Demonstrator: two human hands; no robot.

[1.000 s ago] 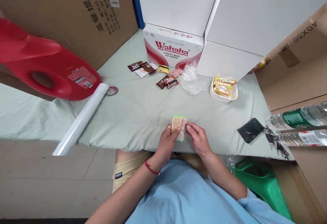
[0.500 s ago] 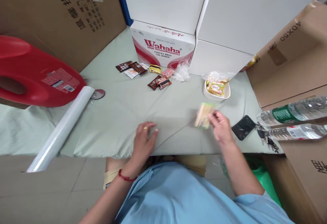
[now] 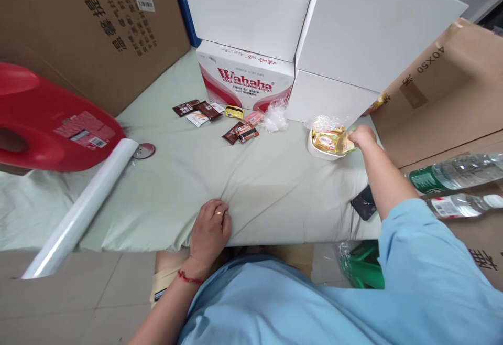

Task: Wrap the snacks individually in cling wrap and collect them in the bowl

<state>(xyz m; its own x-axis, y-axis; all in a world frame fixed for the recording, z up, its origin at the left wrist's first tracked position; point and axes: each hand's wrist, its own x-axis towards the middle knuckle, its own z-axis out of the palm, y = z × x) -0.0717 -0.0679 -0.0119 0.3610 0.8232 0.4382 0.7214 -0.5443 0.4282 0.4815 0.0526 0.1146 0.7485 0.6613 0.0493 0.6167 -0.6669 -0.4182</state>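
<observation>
My right hand [image 3: 362,136] pinches a pale yellow-green snack packet [image 3: 348,143] at the right rim of a small white bowl [image 3: 324,155]. In that bowl lie yellow wrapped snacks [image 3: 327,140], with clear plastic wrap [image 3: 324,123] bunched at its back edge. My left hand [image 3: 210,229] rests near the table's front edge, its fingers curled in with nothing visible in them. Brown sachets [image 3: 208,110], a yellow packet [image 3: 234,111], a pink packet [image 3: 253,118] and an orange-brown packet [image 3: 247,131] lie farther back, beside a crumpled clear bag [image 3: 275,116].
A Wahaba-style white and red carton marked Wahaha [image 3: 245,77] stands at the back under white boxes [image 3: 251,9]. To the left are a red jug [image 3: 51,125], a plastic film roll [image 3: 84,206] and a round tin lid [image 3: 144,150]. A phone [image 3: 363,203] and bottles [image 3: 456,172] lie right.
My right hand has carried the snack packet back and to the right, from over the table to the bowl's rim. My left hand has shifted slightly toward me, its fingers curling in.
</observation>
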